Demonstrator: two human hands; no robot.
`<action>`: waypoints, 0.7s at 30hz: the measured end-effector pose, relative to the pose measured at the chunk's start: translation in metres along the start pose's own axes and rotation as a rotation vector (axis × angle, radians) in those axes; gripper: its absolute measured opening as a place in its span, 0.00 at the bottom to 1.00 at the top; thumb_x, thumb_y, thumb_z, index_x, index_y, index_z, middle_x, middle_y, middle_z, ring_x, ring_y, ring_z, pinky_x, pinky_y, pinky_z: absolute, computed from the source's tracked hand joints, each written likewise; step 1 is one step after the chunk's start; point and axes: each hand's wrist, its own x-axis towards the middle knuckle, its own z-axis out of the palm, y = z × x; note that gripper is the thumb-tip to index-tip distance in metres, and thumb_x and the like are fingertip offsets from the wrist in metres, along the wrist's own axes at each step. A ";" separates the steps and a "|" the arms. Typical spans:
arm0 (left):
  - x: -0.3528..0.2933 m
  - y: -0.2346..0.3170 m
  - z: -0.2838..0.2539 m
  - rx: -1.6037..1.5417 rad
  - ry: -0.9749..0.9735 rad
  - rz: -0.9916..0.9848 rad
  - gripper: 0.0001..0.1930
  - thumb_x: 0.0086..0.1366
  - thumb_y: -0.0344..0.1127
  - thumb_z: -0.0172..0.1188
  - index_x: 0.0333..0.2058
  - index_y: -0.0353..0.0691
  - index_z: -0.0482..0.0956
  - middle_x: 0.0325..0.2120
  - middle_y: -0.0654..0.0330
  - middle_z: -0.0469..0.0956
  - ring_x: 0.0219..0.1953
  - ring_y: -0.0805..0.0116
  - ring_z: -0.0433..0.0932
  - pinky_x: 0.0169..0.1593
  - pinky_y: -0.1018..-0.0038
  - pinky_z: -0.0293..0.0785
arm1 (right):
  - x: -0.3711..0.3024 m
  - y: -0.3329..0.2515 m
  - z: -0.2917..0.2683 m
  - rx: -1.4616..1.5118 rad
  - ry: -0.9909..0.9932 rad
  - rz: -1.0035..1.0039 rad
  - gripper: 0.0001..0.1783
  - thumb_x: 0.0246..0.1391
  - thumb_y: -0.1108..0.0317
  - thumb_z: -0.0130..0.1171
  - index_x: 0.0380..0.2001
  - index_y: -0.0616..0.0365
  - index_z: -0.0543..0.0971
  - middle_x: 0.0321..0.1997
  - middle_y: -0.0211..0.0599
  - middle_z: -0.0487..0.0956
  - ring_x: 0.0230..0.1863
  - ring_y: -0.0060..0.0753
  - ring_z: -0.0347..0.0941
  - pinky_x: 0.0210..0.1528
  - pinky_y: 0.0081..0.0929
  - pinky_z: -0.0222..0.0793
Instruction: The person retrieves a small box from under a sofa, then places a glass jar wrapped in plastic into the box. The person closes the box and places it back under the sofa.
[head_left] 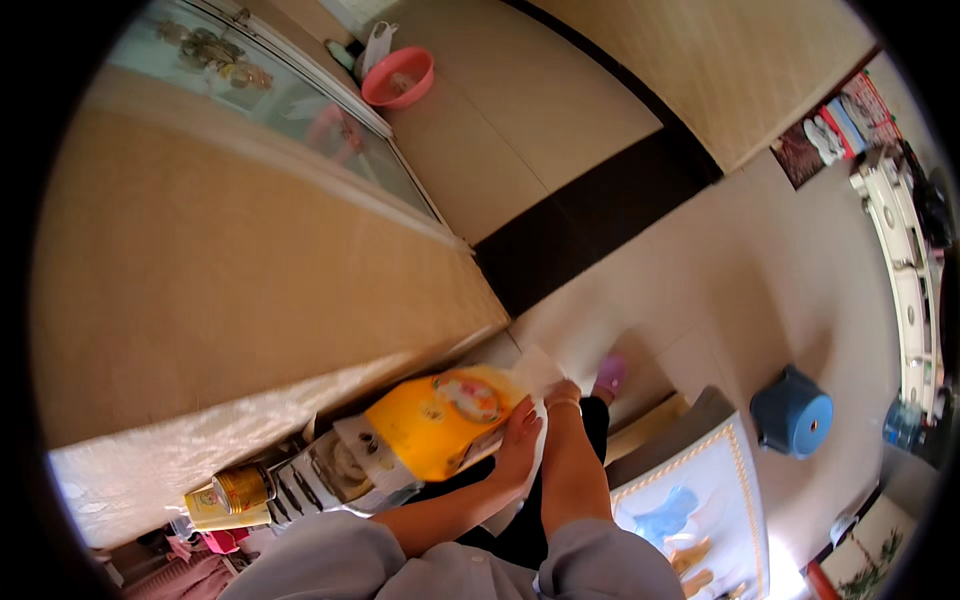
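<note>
A large yellow bag (425,425) with a round picture lies in front of me, left of my hands. My left hand (517,440) is closed on the bag's right-hand edge, fingers over its side. Just beyond it, my right hand (563,393) is closed at a pale, thin sheet (537,368), blurred, near the bag's far end. Whether the sheet is part of the bag I cannot tell. Grey-and-white packaging (350,462) sits against the bag's near left end. Some white material hangs below my hands, partly hidden by my forearms.
Yellow tins (243,488) stand along the wall at left. A chair with a patterned white cover (690,510) is close on my right. Farther right are a blue stool (792,412) and a white cabinet (905,290). A pink basin (398,77) rests beyond the dark threshold (600,220).
</note>
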 end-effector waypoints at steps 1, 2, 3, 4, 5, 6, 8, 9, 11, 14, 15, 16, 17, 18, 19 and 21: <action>0.016 0.015 0.004 -0.024 0.053 -0.077 0.28 0.66 0.39 0.50 0.63 0.40 0.55 0.60 0.54 0.60 0.62 0.65 0.59 0.63 0.73 0.54 | -0.001 0.012 -0.009 -0.063 -0.025 0.028 0.16 0.55 0.55 0.50 0.42 0.43 0.81 0.49 0.28 0.79 0.52 0.29 0.75 0.46 0.30 0.73; 0.023 0.023 0.006 0.011 0.147 -0.084 0.29 0.66 0.39 0.51 0.63 0.40 0.54 0.60 0.54 0.60 0.62 0.65 0.58 0.63 0.72 0.53 | 0.002 0.026 -0.018 -0.067 -0.045 0.071 0.16 0.53 0.55 0.52 0.43 0.43 0.81 0.49 0.29 0.79 0.52 0.30 0.74 0.47 0.30 0.72; 0.040 0.014 0.000 0.024 0.232 -0.071 0.28 0.66 0.39 0.50 0.63 0.42 0.55 0.60 0.55 0.60 0.62 0.65 0.59 0.63 0.73 0.54 | 0.006 0.040 -0.030 -0.069 -0.058 0.122 0.17 0.52 0.55 0.54 0.44 0.44 0.80 0.49 0.31 0.79 0.53 0.31 0.74 0.48 0.30 0.72; 0.054 0.004 -0.006 0.023 0.334 -0.059 0.28 0.66 0.40 0.50 0.63 0.43 0.56 0.60 0.57 0.60 0.61 0.66 0.59 0.62 0.74 0.54 | 0.004 0.053 -0.046 -0.050 -0.031 0.100 0.17 0.52 0.58 0.53 0.44 0.49 0.79 0.45 0.36 0.80 0.51 0.35 0.75 0.48 0.27 0.71; 0.063 0.016 0.000 -0.029 0.401 -0.155 0.28 0.66 0.41 0.50 0.63 0.45 0.56 0.60 0.58 0.60 0.62 0.66 0.59 0.62 0.73 0.54 | 0.007 0.072 -0.064 -0.074 0.078 0.149 0.15 0.54 0.59 0.52 0.42 0.53 0.78 0.41 0.35 0.80 0.46 0.34 0.75 0.46 0.26 0.71; 0.068 0.030 0.004 -0.080 0.468 -0.250 0.28 0.66 0.42 0.50 0.63 0.46 0.57 0.60 0.59 0.60 0.62 0.67 0.58 0.62 0.72 0.54 | 0.008 0.088 -0.081 -0.097 0.188 0.195 0.14 0.56 0.61 0.50 0.40 0.57 0.77 0.37 0.34 0.79 0.42 0.33 0.76 0.43 0.26 0.70; 0.077 0.052 0.027 -0.127 0.471 -0.338 0.27 0.66 0.44 0.50 0.62 0.49 0.58 0.60 0.61 0.61 0.62 0.68 0.58 0.62 0.69 0.53 | 0.016 0.100 -0.117 1.144 0.382 0.278 0.11 0.59 0.61 0.48 0.33 0.57 0.74 0.31 0.32 0.74 0.34 0.28 0.70 0.38 0.25 0.66; 0.083 0.051 0.040 -0.106 0.378 -0.330 0.27 0.66 0.46 0.50 0.62 0.50 0.58 0.60 0.62 0.61 0.62 0.68 0.57 0.62 0.67 0.52 | 0.022 0.104 -0.139 1.782 0.459 0.296 0.12 0.60 0.61 0.46 0.30 0.57 0.73 0.29 0.31 0.71 0.30 0.26 0.66 0.35 0.25 0.64; 0.093 0.071 0.070 -0.246 0.225 -0.301 0.26 0.66 0.52 0.47 0.61 0.51 0.60 0.58 0.65 0.62 0.60 0.68 0.56 0.62 0.58 0.48 | -0.008 0.076 -0.209 1.732 0.486 0.082 0.09 0.62 0.67 0.43 0.29 0.57 0.68 0.28 0.27 0.64 0.30 0.23 0.57 0.35 0.25 0.60; 0.120 0.155 0.131 -0.454 0.134 -0.389 0.32 0.62 0.62 0.49 0.58 0.49 0.64 0.61 0.64 0.58 0.63 0.65 0.53 0.62 0.53 0.49 | -0.054 0.045 -0.282 1.785 0.230 -0.294 0.08 0.62 0.63 0.45 0.31 0.54 0.68 0.34 0.31 0.72 0.37 0.24 0.68 0.40 0.24 0.66; 0.123 0.187 0.141 -0.577 0.028 -0.441 0.27 0.66 0.60 0.43 0.57 0.51 0.64 0.54 0.60 0.67 0.57 0.66 0.62 0.60 0.59 0.56 | -0.090 0.029 -0.334 1.861 -0.077 -0.221 0.07 0.61 0.64 0.44 0.33 0.54 0.70 0.35 0.26 0.72 0.38 0.20 0.67 0.38 0.20 0.65; 0.141 0.190 0.143 -0.692 -0.128 -0.387 0.25 0.68 0.58 0.41 0.53 0.49 0.68 0.49 0.59 0.72 0.51 0.65 0.70 0.56 0.61 0.64 | -0.097 0.024 -0.349 1.711 0.020 -0.389 0.08 0.60 0.65 0.45 0.36 0.55 0.72 0.37 0.29 0.74 0.40 0.22 0.69 0.39 0.18 0.65; 0.152 0.204 0.154 -0.691 -0.209 -0.301 0.24 0.69 0.56 0.40 0.53 0.47 0.69 0.48 0.60 0.73 0.49 0.64 0.72 0.56 0.62 0.66 | -0.094 0.018 -0.361 1.775 -0.002 -0.420 0.09 0.61 0.66 0.45 0.39 0.57 0.73 0.36 0.30 0.74 0.40 0.22 0.69 0.41 0.18 0.66; 0.158 0.220 0.155 -0.711 -0.249 -0.207 0.24 0.70 0.54 0.39 0.53 0.44 0.69 0.47 0.60 0.74 0.48 0.63 0.73 0.55 0.64 0.68 | -0.108 0.007 -0.394 1.782 -0.091 -0.410 0.10 0.61 0.66 0.45 0.38 0.57 0.74 0.38 0.31 0.74 0.41 0.25 0.71 0.44 0.22 0.67; 0.161 0.246 0.156 -0.743 -0.510 -0.164 0.23 0.71 0.49 0.38 0.54 0.39 0.68 0.51 0.57 0.72 0.53 0.62 0.71 0.57 0.65 0.66 | -0.097 0.006 -0.412 1.861 -0.186 -0.347 0.10 0.60 0.67 0.44 0.40 0.57 0.74 0.39 0.32 0.75 0.42 0.27 0.71 0.46 0.24 0.68; 0.169 0.295 0.157 -0.781 -0.491 -0.215 0.22 0.70 0.46 0.41 0.53 0.35 0.68 0.52 0.54 0.72 0.54 0.61 0.71 0.60 0.66 0.63 | -0.083 -0.001 -0.441 1.828 -0.278 -0.389 0.12 0.60 0.68 0.43 0.43 0.57 0.72 0.41 0.33 0.75 0.43 0.29 0.72 0.48 0.27 0.69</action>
